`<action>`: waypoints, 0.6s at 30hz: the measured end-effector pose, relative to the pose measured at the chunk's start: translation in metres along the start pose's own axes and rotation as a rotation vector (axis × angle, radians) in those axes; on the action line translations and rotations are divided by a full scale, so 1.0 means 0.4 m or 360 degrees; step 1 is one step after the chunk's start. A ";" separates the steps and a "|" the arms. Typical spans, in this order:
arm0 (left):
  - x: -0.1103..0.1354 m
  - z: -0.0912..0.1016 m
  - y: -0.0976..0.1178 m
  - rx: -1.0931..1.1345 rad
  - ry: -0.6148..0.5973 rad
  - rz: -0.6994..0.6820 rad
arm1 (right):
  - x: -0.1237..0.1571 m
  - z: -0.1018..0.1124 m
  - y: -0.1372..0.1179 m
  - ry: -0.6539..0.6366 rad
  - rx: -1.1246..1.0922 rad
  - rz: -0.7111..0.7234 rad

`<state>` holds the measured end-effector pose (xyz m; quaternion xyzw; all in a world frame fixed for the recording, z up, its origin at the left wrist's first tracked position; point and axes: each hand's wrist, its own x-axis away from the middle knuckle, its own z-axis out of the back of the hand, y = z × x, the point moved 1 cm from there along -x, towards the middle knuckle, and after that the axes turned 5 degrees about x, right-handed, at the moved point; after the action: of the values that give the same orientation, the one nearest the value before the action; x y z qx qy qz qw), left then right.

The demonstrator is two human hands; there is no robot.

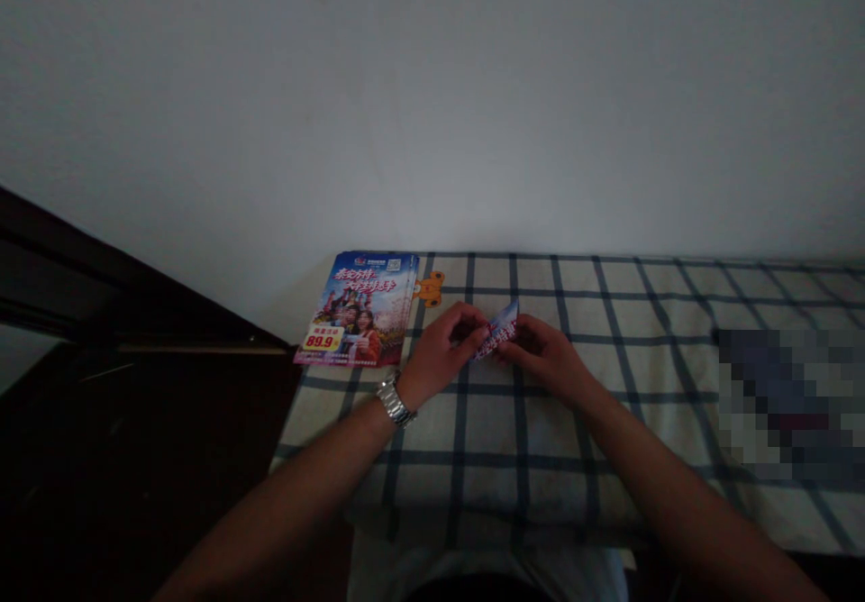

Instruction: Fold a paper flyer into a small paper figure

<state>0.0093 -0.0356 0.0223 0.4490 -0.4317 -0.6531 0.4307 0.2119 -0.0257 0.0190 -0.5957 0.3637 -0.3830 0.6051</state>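
Grips folded leaflet [496, 332] in closed fingers of left hand [442, 351] and right hand [549, 356]; points lengthwise from near-left up to far-right.

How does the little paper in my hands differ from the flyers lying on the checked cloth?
The folded paper is small and creased; the flyer stack is larger and flat. The folded paper is pinched between left hand and right hand; the flyer stack lies untouched on the checked cloth. Both show blue-and-red print.
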 end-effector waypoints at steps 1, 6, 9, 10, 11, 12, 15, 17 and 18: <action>0.001 -0.001 0.000 -0.0008 -0.0010 -0.0008 | 0.000 -0.001 -0.001 -0.0004 -0.0014 -0.0002; 0.007 -0.001 0.002 -0.0134 -0.0094 -0.0015 | -0.001 -0.001 0.002 0.0003 -0.0033 -0.0002; 0.009 -0.003 0.007 -0.0213 -0.0119 -0.0047 | -0.006 0.003 0.008 0.0055 -0.0020 0.0013; 0.009 -0.004 0.011 -0.0235 -0.0125 -0.0072 | -0.007 0.004 0.009 0.0072 -0.0001 0.0016; 0.009 -0.005 0.014 -0.0253 -0.0128 -0.0098 | -0.008 0.005 0.009 0.0084 0.0024 0.0018; 0.009 -0.005 0.018 -0.0264 -0.0129 -0.0120 | -0.009 0.006 0.009 0.0094 0.0050 0.0019; 0.008 -0.006 0.025 -0.0258 -0.0125 -0.0124 | -0.010 0.006 0.007 0.0099 0.0101 0.0005; 0.008 -0.005 0.026 -0.0205 -0.0138 -0.0104 | -0.009 0.006 0.008 0.0098 0.0094 -0.0011; 0.008 -0.005 0.025 -0.0169 -0.0150 -0.0098 | -0.009 0.006 0.009 0.0097 0.0085 -0.0020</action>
<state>0.0122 -0.0414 0.0308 0.4073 -0.4024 -0.7084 0.4128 0.2127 -0.0213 0.0154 -0.5696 0.3678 -0.4144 0.6071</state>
